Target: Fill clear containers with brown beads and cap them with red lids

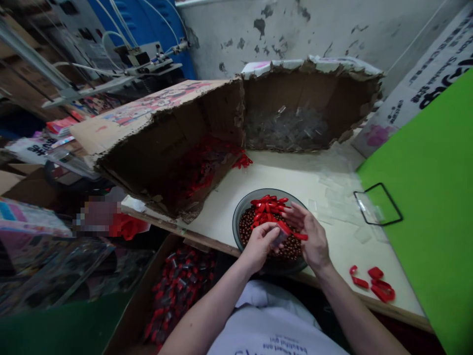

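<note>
My left hand point(258, 246) is closed around a small clear plastic bag point(280, 235) with a red strip at its mouth, over a round grey bowl point(241, 219). My right hand point(308, 234) hovers beside it with fingers apart, nearest a loose red plastic strip point(300, 236). The bowl holds dark brown beads point(268, 244) with a heap of red strips point(266, 209) on top. The bag's contents are partly hidden by my fingers.
Torn cardboard boxes stand behind the bowl, one holding red strips point(195, 172), another clear bags point(286, 129). A lower box of filled bags point(179, 291) sits left of me. Red strips point(377, 283) lie on the cream tabletop point(332, 246), beside a green board point(424, 197).
</note>
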`<state>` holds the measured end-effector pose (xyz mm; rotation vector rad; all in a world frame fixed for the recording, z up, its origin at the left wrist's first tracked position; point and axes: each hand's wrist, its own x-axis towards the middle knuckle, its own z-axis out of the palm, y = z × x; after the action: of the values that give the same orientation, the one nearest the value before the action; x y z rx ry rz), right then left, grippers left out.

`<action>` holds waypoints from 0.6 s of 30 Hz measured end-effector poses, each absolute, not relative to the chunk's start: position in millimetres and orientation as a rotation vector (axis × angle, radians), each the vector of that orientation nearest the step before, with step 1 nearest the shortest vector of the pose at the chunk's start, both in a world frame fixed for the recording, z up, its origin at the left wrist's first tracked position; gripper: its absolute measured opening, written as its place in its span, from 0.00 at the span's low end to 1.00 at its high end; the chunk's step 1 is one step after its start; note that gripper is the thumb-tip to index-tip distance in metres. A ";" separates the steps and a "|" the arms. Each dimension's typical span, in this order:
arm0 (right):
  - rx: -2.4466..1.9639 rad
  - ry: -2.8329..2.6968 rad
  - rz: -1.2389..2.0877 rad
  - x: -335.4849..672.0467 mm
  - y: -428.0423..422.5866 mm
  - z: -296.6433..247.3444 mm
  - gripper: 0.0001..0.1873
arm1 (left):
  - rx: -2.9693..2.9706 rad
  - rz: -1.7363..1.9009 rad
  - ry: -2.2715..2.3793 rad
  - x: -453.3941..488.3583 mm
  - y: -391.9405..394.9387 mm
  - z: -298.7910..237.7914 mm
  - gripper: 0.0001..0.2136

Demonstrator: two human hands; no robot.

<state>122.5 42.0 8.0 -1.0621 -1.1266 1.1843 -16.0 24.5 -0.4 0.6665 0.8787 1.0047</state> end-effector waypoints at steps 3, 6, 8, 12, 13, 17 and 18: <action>-1.026 -1.069 1.372 122.4 56.9 20.5 0.25 | 0.781 0.885 0.868 -15.7 20.3 1.4 0.18; -1.005 -1.127 1.624 118.6 63.4 29.4 0.29 | 0.882 0.798 0.881 -14.6 19.4 7.8 0.19; -0.975 -1.120 1.760 113.1 60.2 32.0 0.32 | 0.935 0.833 0.952 -12.9 19.1 11.8 0.19; -0.870 -0.987 1.917 99.5 43.5 35.9 0.32 | 1.148 1.029 1.167 -9.8 13.2 16.6 0.23; -0.854 -0.953 1.936 96.8 39.2 37.2 0.32 | 1.203 1.054 1.201 -9.9 10.2 17.6 0.23; -0.868 -0.912 1.953 91.6 28.0 40.2 0.30 | 1.334 1.050 1.251 -14.1 -2.5 20.8 0.21; -0.888 -0.914 1.944 91.0 26.7 39.4 0.29 | 1.347 1.043 1.267 -15.6 -4.6 20.8 0.21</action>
<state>91.0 26.7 39.4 -0.8878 -0.9140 1.9441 -15.6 -4.6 20.8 1.3473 1.2669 1.0430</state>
